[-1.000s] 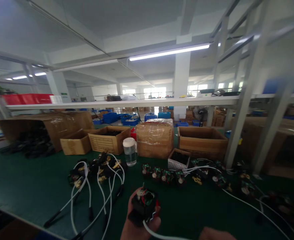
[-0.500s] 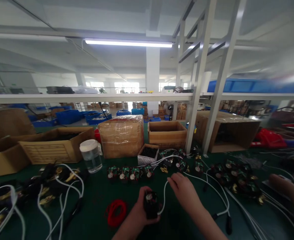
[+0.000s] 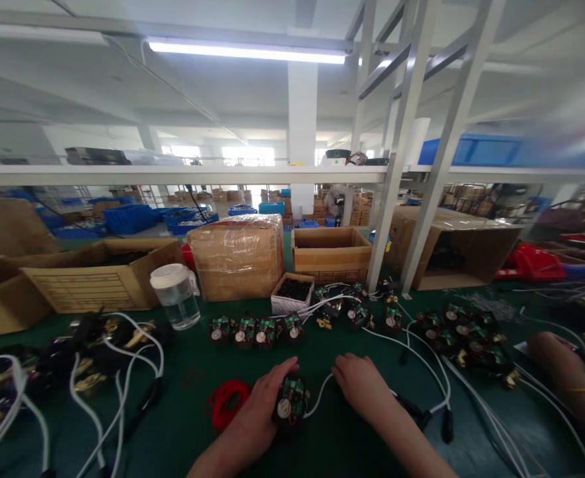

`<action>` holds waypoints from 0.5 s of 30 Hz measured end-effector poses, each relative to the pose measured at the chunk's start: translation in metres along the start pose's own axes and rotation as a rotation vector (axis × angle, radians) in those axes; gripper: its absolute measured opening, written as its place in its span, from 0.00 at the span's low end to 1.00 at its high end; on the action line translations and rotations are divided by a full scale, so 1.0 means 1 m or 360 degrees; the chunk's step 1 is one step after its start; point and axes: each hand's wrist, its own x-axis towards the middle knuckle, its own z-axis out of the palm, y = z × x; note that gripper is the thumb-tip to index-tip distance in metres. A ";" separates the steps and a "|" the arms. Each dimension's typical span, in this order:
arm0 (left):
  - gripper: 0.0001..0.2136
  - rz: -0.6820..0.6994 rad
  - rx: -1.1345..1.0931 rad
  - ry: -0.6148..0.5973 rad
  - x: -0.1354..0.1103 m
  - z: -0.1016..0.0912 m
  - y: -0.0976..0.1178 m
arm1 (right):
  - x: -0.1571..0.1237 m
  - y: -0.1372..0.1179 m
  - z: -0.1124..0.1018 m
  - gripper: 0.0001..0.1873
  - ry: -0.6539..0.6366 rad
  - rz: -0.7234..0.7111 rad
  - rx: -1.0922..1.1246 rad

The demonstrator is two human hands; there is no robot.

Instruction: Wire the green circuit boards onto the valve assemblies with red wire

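Note:
My left hand [image 3: 263,406] is closed around the left side of a black housing with a green circuit board [image 3: 295,394] and a round pale part facing up. A white cable [image 3: 319,397] leaves the housing's right side and curves up to my right hand [image 3: 360,382]. The right fingers are curled over that cable, low over the table. Past my right wrist, a black plug end [image 3: 412,410] lies on the green surface. Beside my left hand is a coil of red wire [image 3: 228,403].
Similar circuit-board units [image 3: 253,332] stand in a row ahead, with more in a cluster [image 3: 464,330] on the right. Cabled brass-fitted units [image 3: 90,372] lie left, near a water container [image 3: 175,297]. Cardboard boxes [image 3: 237,259] and a metal post [image 3: 390,199] stand behind. Another person's hand [image 3: 556,355] is far right.
The housing has turned so its circuit board shows more fully, and it sits lower against the table. My left hand has shifted onto its left side. My right hand still has the cable.

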 end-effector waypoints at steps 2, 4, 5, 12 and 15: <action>0.43 0.0022 0.0087 -0.0009 -0.012 0.000 0.000 | -0.002 0.000 0.004 0.13 -0.0034 0.0019 0.0006; 0.46 0.0013 0.0111 0.0005 -0.022 0.001 0.004 | -0.004 0.002 0.006 0.14 -0.0039 0.0031 0.0011; 0.47 -0.0012 0.0103 0.0013 -0.027 0.003 0.006 | -0.005 0.002 0.007 0.14 -0.0036 0.0033 0.0014; 0.41 -0.0198 -0.0032 0.0252 -0.030 0.025 0.016 | 0.001 0.005 0.017 0.13 0.0109 0.0021 0.0000; 0.35 -0.0234 -0.0113 0.0335 -0.016 0.033 0.023 | 0.013 0.005 0.017 0.13 0.0249 0.0033 -0.0041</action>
